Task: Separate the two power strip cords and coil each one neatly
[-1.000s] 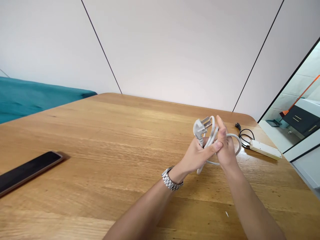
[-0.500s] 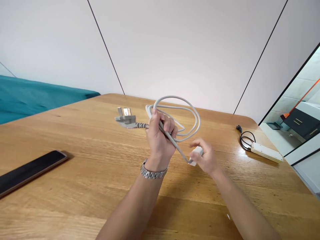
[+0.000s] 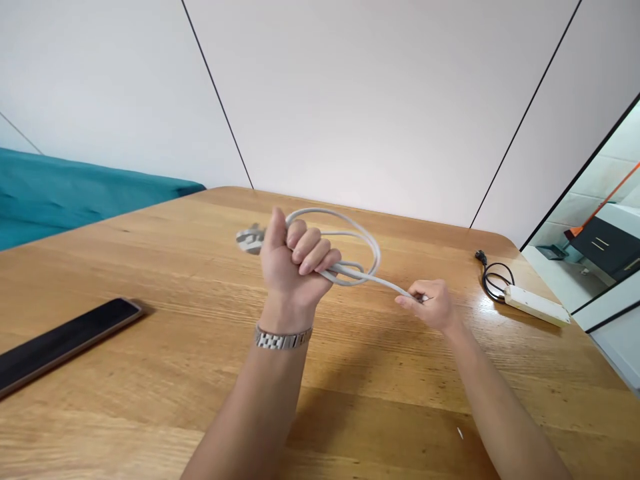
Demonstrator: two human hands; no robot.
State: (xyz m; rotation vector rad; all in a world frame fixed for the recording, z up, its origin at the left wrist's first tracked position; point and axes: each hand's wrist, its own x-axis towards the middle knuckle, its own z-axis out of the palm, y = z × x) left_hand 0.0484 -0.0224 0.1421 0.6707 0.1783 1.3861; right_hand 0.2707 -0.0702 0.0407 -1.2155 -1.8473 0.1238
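Observation:
My left hand (image 3: 300,260), with a metal watch band at its wrist, is closed around a looped white power cable (image 3: 373,247) above the table. The cable's plug (image 3: 250,239) sticks out to the left of the thumb, its prongs blurred. Loops of cable hang beyond the knuckles. One strand runs taut from the left fist to my right hand (image 3: 433,303), whose thumb and fingers pinch it near its end. What sits at that end is mostly hidden inside the right hand.
A dark phone-like slab (image 3: 65,343) lies on the wooden table (image 3: 165,393) at left. At right lies a white power strip (image 3: 537,305) with a coiled black cord (image 3: 493,277) and black plug. A small white scrap (image 3: 460,433) lies near my right forearm. Behind stands a white wall.
My left hand has moved left and turned, its fingers closing over the loops. My right hand has moved right and closed at the cable's end, drawing the strand straighter.

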